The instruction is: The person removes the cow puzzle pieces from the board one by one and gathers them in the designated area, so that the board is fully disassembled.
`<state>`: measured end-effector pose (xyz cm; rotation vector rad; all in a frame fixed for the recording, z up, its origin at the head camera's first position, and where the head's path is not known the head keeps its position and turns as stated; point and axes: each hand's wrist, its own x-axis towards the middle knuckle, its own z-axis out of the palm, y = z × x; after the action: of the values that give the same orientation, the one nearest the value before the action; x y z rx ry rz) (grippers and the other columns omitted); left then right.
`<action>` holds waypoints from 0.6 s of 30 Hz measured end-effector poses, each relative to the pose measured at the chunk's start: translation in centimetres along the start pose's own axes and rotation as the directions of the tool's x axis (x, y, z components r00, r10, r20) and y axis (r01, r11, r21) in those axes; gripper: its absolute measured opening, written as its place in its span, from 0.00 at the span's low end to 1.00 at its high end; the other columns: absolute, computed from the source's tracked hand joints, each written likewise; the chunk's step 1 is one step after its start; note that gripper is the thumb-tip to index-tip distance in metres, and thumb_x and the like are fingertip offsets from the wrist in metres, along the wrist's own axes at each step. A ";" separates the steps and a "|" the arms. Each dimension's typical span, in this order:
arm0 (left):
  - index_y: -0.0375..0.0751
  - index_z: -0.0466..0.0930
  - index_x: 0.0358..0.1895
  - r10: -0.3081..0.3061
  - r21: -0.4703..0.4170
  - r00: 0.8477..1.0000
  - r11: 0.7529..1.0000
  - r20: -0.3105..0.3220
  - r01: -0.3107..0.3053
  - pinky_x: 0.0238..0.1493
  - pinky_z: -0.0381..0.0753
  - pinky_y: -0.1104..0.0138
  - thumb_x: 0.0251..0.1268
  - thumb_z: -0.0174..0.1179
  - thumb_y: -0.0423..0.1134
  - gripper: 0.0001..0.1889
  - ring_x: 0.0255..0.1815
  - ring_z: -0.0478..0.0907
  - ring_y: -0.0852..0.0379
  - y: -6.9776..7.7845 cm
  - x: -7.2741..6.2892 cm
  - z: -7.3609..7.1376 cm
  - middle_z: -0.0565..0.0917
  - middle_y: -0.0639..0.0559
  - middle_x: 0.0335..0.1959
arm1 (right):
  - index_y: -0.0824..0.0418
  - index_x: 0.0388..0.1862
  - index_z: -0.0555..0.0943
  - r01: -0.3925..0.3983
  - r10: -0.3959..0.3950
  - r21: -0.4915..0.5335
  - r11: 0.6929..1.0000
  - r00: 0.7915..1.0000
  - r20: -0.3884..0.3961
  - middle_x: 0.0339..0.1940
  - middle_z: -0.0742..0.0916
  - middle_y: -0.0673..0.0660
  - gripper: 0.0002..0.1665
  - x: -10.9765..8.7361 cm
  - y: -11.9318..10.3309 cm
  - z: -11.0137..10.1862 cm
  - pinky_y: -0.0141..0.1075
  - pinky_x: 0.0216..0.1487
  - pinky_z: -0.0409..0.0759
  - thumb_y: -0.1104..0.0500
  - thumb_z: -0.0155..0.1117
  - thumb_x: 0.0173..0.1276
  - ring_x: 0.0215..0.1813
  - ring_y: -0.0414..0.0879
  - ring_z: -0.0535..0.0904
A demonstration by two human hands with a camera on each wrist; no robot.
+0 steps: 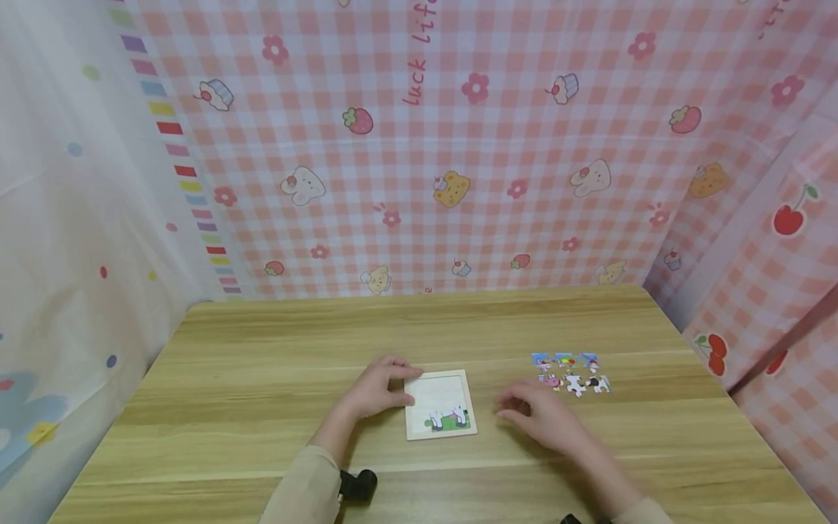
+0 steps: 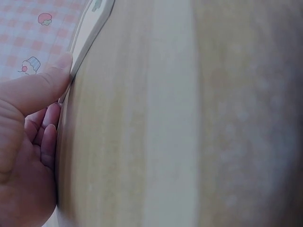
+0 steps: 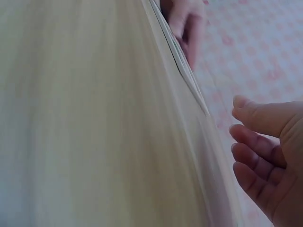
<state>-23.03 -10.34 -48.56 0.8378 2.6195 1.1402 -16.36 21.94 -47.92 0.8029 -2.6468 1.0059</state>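
A square, pale wooden puzzle tray [image 1: 428, 393] lies on the table in front of me. Along its lower right sit fitted pieces [image 1: 452, 419] showing white animal legs on green grass. My left hand [image 1: 380, 387] grips the tray's left side, index fingertip at the upper left corner and thumb lower on the edge. In the left wrist view, the thumb [image 2: 52, 80] overlaps the tray's rim. My right hand [image 1: 540, 418] hovers right of the tray, fingers loosely bent and nothing between them. Beyond it lie several loose jigsaw pieces [image 1: 575, 383] in two rows.
The wooden table [image 1: 262, 364] runs back to a pink checked cloth [image 1: 524, 145]. A white dotted curtain [image 1: 85, 218] hangs at the left and more cherry-printed cloth [image 1: 779, 284] at the right. A black wrist device [image 1: 358, 485] is on the left forearm.
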 end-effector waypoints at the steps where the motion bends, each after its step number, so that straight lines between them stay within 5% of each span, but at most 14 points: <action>1: 0.39 0.81 0.61 -0.001 0.003 1.000 1.000 0.001 0.001 0.64 0.67 0.46 0.59 0.71 0.36 0.24 0.59 0.70 0.43 0.0 0.0 0.0 0.77 0.44 0.56 | 0.57 0.40 0.86 0.003 -0.003 -0.005 1.000 1.000 0.029 0.37 0.85 0.46 0.10 0.4 -0.3 0.4 0.32 0.37 0.77 0.61 0.75 0.58 0.37 0.37 0.76; 10: 0.40 0.81 0.61 0.003 0.015 1.000 1.000 0.001 -0.003 0.64 0.67 0.46 0.59 0.71 0.36 0.24 0.60 0.70 0.44 0.0 0.0 -0.1 0.77 0.45 0.57 | 0.55 0.47 0.86 0.049 -0.041 -0.038 0.998 0.980 0.194 0.39 0.84 0.47 0.15 3.3 -3.7 2.7 0.33 0.39 0.76 0.58 0.75 0.60 0.37 0.39 0.75; 18: 0.40 0.81 0.61 0.001 0.012 1.000 1.000 0.006 -0.001 0.64 0.66 0.46 0.60 0.71 0.36 0.24 0.61 0.69 0.43 0.0 0.0 -0.1 0.76 0.44 0.58 | 0.57 0.46 0.86 0.064 -0.058 -0.022 0.998 0.976 0.210 0.41 0.85 0.47 0.16 4.2 -4.6 4.2 0.35 0.43 0.79 0.57 0.76 0.58 0.41 0.41 0.78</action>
<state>-23.08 -10.46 -48.50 0.8435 2.6235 1.1219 -17.27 14.51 -46.96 1.0300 -2.7827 0.9118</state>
